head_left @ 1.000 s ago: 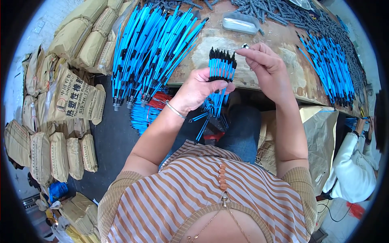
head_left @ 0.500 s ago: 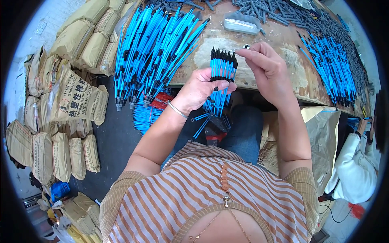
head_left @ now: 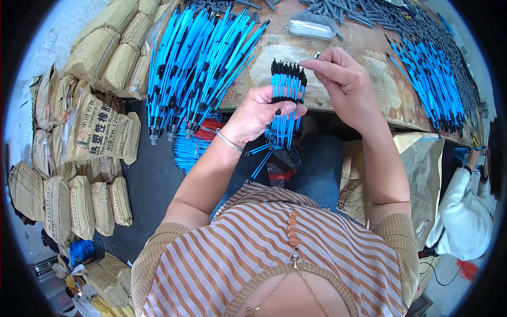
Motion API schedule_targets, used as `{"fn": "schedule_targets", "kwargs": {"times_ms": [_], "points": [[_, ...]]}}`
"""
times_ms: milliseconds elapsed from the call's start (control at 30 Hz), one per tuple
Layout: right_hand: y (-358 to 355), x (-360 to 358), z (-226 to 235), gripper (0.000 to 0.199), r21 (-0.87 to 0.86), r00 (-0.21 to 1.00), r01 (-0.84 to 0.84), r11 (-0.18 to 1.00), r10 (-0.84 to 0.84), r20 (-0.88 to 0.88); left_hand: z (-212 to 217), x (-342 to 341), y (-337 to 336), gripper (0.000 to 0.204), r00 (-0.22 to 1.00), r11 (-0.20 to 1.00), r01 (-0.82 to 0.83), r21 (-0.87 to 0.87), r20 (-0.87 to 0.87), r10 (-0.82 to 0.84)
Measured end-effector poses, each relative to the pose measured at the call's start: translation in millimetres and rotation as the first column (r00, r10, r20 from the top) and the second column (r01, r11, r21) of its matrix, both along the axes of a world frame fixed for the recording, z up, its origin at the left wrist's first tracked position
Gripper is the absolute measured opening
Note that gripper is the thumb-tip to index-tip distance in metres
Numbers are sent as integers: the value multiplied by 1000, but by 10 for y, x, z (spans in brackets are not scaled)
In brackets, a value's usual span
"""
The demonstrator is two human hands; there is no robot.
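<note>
My left hand (head_left: 257,113) is closed around a bundle of thin blue rods (head_left: 286,83) with black tips and black collars. The bundle stands upright, tips fanned in a row, with its lower ends hanging below the fist above my lap. Just right of the tips, my right hand (head_left: 346,82) holds thumb and forefinger in a pinch. Whatever lies between those fingers is too small to make out. A shallow clear tray (head_left: 311,27) of thin, pale, needle-like pieces sits on the table beyond my hands.
Blue rods pile at the table's left (head_left: 200,63) and right (head_left: 430,84). Grey ribbed pieces (head_left: 364,13) cover the far side. More rods (head_left: 190,150) lie below left. Brown paper sacks (head_left: 82,203) stack at left. A person in a white sleeve (head_left: 465,216) is at right.
Both hands and the bundle have shifted slightly left in the picture. My right hand has moved slightly up and stays pinched beside the tips. My left hand keeps its hold on the rods.
</note>
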State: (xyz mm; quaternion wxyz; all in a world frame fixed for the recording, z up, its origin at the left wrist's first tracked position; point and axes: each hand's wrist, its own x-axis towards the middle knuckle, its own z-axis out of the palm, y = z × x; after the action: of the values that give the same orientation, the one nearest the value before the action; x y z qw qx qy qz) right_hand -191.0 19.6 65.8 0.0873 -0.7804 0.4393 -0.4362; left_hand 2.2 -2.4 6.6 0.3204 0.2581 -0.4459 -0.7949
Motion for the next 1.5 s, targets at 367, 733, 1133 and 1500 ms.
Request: {"fn": "schedule_targets", "kwargs": {"times_ms": [367,733,1133,1500], "points": [[10,-30,-32,22,191,991,-56,980,32,129,12,27,9,21,1000,1000,11,19,-17,-11],[-2,-38,-20,22,183,985,-80,980,50,162,-1,25,10,21,999,999,36,7,-37,-35],[16,-35,43,26,-80,995,23,997,-31,-92,60,-5,19,21,999,999,23,-34,42,-22],[116,87,58,26,-84,995,74,994,-79,-58,66,2,30,21,997,999,4,-32,75,-2]]}}
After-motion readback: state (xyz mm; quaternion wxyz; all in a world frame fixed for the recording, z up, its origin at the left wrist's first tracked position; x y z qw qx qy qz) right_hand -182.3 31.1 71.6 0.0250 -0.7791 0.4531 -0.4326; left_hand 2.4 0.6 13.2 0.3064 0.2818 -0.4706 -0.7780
